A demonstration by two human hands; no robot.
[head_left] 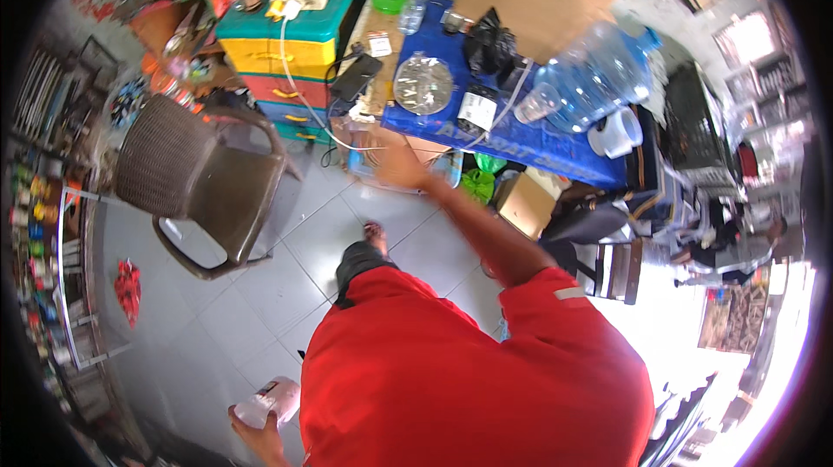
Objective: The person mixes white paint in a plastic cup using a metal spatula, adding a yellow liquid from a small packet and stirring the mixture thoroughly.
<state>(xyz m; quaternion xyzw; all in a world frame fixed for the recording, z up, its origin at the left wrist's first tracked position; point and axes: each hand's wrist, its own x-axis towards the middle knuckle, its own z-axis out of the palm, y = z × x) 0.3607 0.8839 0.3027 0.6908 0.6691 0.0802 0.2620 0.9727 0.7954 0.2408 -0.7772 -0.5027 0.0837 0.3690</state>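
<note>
- Head camera, and it's all at opposite ends: low at seven o'clock the left hand (260, 439) grips a pale container (267, 402), fingers wrapped round its near end, tilted above the floor (230, 328).
- Up near the middle, just towards twelve, the right hand (402, 165) is out at full stretch – badly blurred, so no telling whether it's clenched or free.
- Beneath it, a blue-edged box (357, 166); touching or not, I can't say.
- One o'clock, the blue surface (529, 153) bears a large blue water jug (599, 81), lying on its side at two.
- Good technique, I'd judge: hold the container level and firm, clear of the brown chair (230, 198) at nine to ten – and let the right hand slow down, avoiding the white cord (298, 92) towards eleven.
</note>
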